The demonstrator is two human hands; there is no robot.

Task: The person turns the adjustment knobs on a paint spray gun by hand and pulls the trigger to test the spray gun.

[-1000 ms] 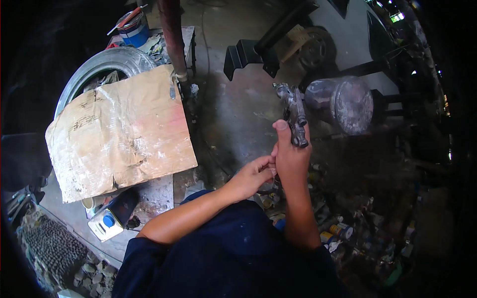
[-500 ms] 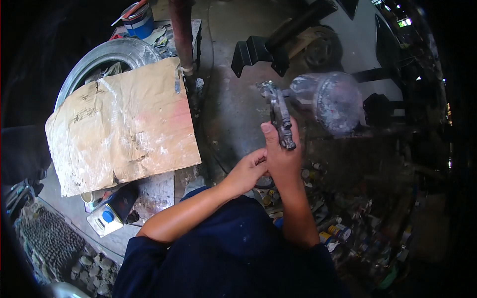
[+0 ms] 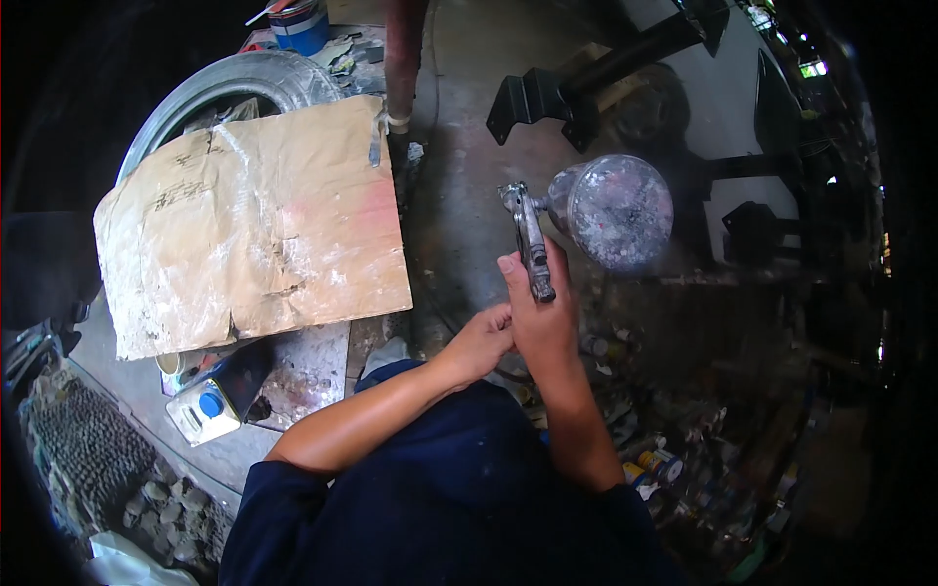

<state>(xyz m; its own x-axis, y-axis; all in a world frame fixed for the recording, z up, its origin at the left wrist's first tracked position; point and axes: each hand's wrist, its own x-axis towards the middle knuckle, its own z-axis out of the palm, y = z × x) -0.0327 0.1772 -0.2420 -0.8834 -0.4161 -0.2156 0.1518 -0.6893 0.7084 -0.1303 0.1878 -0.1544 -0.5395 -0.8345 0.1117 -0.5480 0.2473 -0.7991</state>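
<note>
My right hand [image 3: 543, 322] is wrapped round the handle of a metal spray gun [image 3: 531, 242], with the thumb along its left side. The gun points away from me, and its paint-spattered cup [image 3: 621, 213] sticks out to the right. Just below and left of it, my left hand [image 3: 479, 345] is closed, its fingers curled against the heel of my right hand. Whatever those fingers hold, if anything, is hidden. Beyond the gun stands a black metal bracket [image 3: 533, 105] on a dark bar.
At left, a stained cardboard sheet [image 3: 254, 225] leans over a tyre [image 3: 283, 83]. A blue paint can [image 3: 301, 29] stands behind, beside a reddish post [image 3: 401, 63]. A tin with a blue cap [image 3: 210, 403] sits nearer me. Several small cans [image 3: 666, 465] clutter the lower right.
Both hands and the spray gun have shifted slightly left in view. The cup has turned so its round end faces me more. My view has also moved a little.
</note>
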